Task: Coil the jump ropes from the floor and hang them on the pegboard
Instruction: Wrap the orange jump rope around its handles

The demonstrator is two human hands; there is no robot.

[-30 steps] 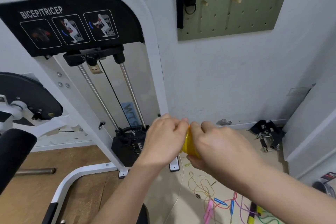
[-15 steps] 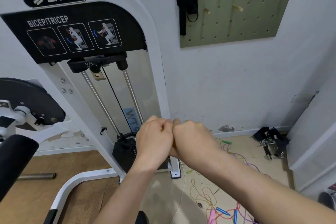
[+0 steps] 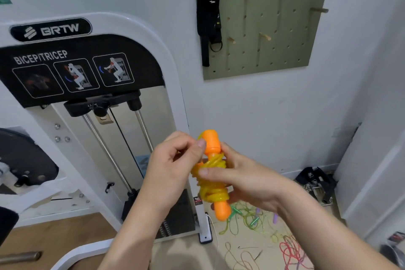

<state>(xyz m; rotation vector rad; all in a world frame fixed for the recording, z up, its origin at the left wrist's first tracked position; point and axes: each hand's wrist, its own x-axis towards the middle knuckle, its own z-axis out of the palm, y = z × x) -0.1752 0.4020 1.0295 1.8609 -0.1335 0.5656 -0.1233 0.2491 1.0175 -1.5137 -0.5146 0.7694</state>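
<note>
Weight machine (image 3: 92, 116) seen at left, green pegboard (image 3: 263, 28) on far wall above. Loose ropes (image 3: 263, 226) left tangled on floor, near right. Yellow rope bundle (image 3: 211, 178), wound round orange handles, held mid-scene. Right hand (image 3: 243, 180) clamped on coil; left hand (image 3: 175, 162) pinched at top handle. Last turn best tucked tight before hanging, so coil is not loosened.

Two bare forearms enter from the lower edge, without sleeves, gloves, watch or rings, ending in the left hand (image 3: 175, 164) and right hand (image 3: 245, 180), each with short, unpainted fingernails on the visible fingers.
</note>
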